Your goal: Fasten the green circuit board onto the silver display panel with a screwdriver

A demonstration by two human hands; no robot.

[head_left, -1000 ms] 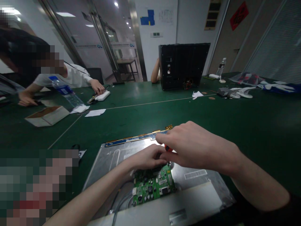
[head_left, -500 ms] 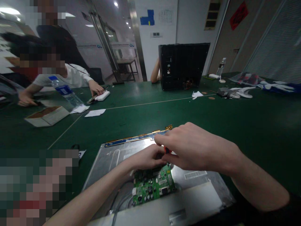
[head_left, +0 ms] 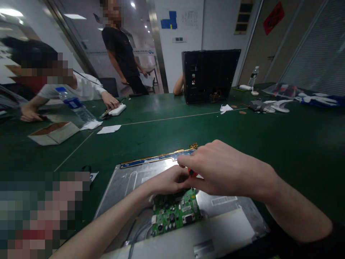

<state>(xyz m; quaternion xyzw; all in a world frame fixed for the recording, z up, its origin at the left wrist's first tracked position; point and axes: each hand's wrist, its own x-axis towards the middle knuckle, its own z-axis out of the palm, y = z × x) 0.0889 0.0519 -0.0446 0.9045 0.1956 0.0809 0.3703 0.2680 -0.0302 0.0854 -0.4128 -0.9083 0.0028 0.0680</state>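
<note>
A silver metal display panel (head_left: 113, 194) lies in front of me with its back up, and a green circuit board (head_left: 175, 212) sits on it. My right hand (head_left: 223, 165) is curled over the board's upper right corner. Its fingers grip a screwdriver (head_left: 192, 173), of which only a bit of red and black handle shows. My left hand (head_left: 172, 180) reaches in from the left, just above the board's top edge, its fingertips pinched around the lower part of the same tool. The hands hide most of the tool and its tip.
A blue strip board (head_left: 151, 159) runs along the panel's far edge. Grey cables (head_left: 134, 230) lie left of the green board. Farther off are a paper box (head_left: 54, 133), a tilted water bottle (head_left: 77, 106), a black monitor housing (head_left: 210, 75) and a seated person (head_left: 86, 84).
The red handle has turned slightly in my right fingers; both hands stay in place. In the background, the standing person in black has moved to the right.
</note>
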